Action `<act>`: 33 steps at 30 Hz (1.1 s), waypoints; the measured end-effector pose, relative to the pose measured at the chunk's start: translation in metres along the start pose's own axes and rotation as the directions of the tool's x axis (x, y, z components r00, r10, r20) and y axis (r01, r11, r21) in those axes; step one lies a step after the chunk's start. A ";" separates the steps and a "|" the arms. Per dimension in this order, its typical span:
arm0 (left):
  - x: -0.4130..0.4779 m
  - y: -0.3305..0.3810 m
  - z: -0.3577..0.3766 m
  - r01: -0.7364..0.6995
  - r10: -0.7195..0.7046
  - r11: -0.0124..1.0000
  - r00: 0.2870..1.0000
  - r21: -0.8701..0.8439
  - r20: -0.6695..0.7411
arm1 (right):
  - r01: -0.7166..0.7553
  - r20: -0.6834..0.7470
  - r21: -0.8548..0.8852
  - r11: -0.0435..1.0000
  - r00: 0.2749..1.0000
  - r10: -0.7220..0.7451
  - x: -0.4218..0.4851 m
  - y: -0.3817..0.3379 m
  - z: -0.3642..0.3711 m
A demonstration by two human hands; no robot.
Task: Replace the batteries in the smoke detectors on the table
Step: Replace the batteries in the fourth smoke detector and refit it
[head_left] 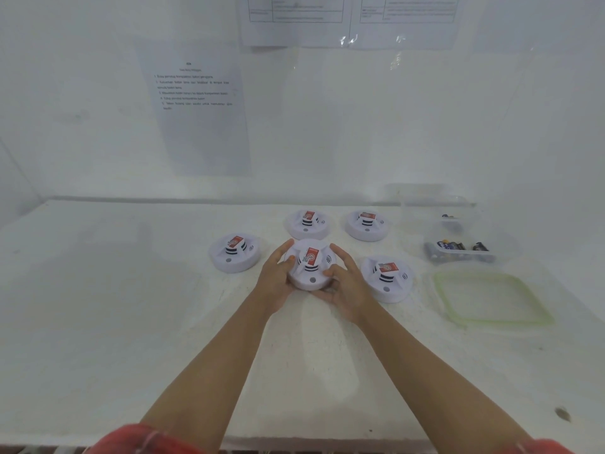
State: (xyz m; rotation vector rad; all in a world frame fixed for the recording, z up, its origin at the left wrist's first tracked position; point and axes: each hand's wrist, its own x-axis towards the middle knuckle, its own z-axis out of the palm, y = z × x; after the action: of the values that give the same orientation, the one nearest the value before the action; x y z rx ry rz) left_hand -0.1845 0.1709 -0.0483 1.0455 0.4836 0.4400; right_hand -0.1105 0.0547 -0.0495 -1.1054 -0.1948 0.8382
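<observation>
Several round white smoke detectors with red labels sit on the white table (131, 306). The middle detector (311, 267) is gripped on both sides: my left hand (278, 280) curls round its left rim and my right hand (343, 286) holds its right and underside. Others lie at the left (235, 253), at the back (307, 223), at the back right (366, 225) and at the right (388, 278). A clear plastic container (471, 257) at the right holds several batteries (458, 246).
The container's lid (491, 298), clear with a green rim, lies flat in front of the container. A second clear tub (435, 208) stands behind it. Printed instruction sheets (196, 109) hang on the white wall beyond the table.
</observation>
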 end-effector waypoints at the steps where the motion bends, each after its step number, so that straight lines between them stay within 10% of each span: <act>1: 0.000 0.000 0.000 0.002 -0.002 1.000 1.000 0.003 -0.002 | 0.001 0.002 0.002 1.000 1.000 -0.001 0.000 0.000 0.000; 33: 0.003 0.003 -0.004 0.066 -0.065 0.997 0.998 0.048 -0.020 | -0.018 -0.003 -0.025 1.000 1.000 0.018 0.001 -0.004 0.000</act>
State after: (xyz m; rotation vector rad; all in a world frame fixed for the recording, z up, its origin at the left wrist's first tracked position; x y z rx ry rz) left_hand -0.1849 0.1763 -0.0478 1.0698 0.5459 0.3822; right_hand -0.1079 0.0543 -0.0459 -1.1328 -0.1938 0.8523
